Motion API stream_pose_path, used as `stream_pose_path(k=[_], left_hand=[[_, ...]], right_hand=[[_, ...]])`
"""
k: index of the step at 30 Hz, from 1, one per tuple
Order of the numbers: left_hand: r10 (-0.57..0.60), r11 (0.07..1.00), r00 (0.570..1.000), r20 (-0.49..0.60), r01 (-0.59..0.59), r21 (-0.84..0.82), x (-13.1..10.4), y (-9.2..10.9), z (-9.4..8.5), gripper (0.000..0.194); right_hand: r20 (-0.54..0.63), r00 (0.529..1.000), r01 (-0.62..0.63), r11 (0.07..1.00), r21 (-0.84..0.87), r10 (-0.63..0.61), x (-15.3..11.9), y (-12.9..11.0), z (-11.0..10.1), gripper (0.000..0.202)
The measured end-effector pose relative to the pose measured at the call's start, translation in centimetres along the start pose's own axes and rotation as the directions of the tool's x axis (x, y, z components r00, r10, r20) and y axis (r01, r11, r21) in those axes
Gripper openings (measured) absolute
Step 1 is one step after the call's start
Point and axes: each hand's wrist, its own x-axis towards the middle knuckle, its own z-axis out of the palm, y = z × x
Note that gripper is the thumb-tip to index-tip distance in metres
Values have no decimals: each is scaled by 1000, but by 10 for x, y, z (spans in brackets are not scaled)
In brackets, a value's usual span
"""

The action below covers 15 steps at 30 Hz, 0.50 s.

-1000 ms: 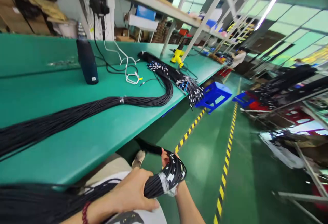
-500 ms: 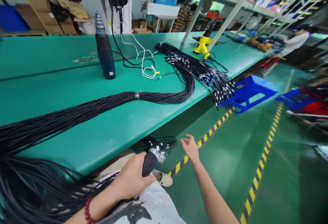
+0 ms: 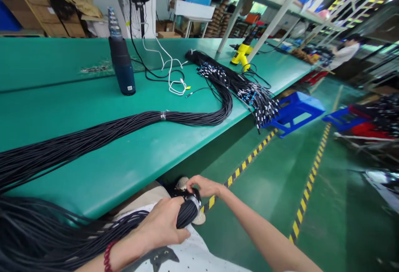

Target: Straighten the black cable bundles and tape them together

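My left hand is wrapped round a thick bundle of black cables over my lap, just behind its taped end. Curled at that end, my right hand has its fingers bent against the cable tips; what they pinch is too small to make out. The rest of the held bundle runs left under my forearm to a loose mass of cables. On the green table lies a long black bundle, taped in the middle, its right part curving back to many white and blue tipped ends.
A dark blue heat gun stands nose up on the table. Behind are a white cable and a yellow heat gun. A blue stool is past the table edge. A person is at the far right.
My right hand has moved left and down, from apart in the air to the taped end of the held bundle. The bundle's end has tipped lower. The view has shifted slightly.
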Motion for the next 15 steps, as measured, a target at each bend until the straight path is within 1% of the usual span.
stream_pose_path(k=[3, 4, 5, 6, 7, 8, 9, 10, 11, 12, 13, 14, 15], left_hand=[[-21, 994, 997, -78, 12, -113, -1, -5, -3, 44], [-27, 990, 996, -89, 15, -137, 0, -7, -3, 47], [-29, 989, 996, -90, 16, -149, 0, -8, -4, 49], [-27, 989, 996, -81, 15, -147, 0, -9, -4, 51], [-24, 991, 997, -72, 14, -136, 0, -10, -3, 53], [-17, 993, 998, -64, 9, -120, 0, -10, -2, 53], [-11, 995, 998, -56, 5, -100, 0, -10, -1, 52], [-8, 997, 999, -48, 4, -75, -1, -10, 0, 52], [-7, 999, 999, -41, 5, -51, -2, -10, 1, 53], [-5, 1000, 999, -33, 4, -27, -3, -9, 2, 54], [2, 1000, 1000, -26, -2, -9, -3, -10, 3, 56], [13, 1000, 1000, -20, -13, 2, -2, -10, 3, 58], [22, 1000, 1000, -14, -22, 6, -1, -10, 2, 59]], right_hand=[[-162, 983, -89, 996, -27, 84, -51, -8, -52, 13], [-211, 972, -111, 993, -30, 102, -68, -12, -68, 17], [-239, 964, -128, 991, -35, 117, -83, -15, -82, 25], [-246, 960, -148, 988, -42, 133, -93, -18, -90, 35], [-246, 958, -165, 985, -55, 147, -98, -19, -93, 49], [-246, 958, -171, 983, -72, 149, -97, -18, -89, 66], [-244, 960, -165, 982, -92, 138, -90, -16, -78, 82], [-247, 962, -145, 983, -111, 114, -78, -13, -62, 96], [-256, 965, -86, 989, -124, 52, -62, -10, -42, 103], [-233, 973, -26, 990, -135, -7, -45, -7, -20, 103], [-195, 979, 27, 992, -125, -52, -28, -5, 2, 96], [-166, 984, 44, 991, -130, -66, -13, -3, 22, 79], [-151, 986, 46, 988, -148, -68, -1, -2, 37, 61]])
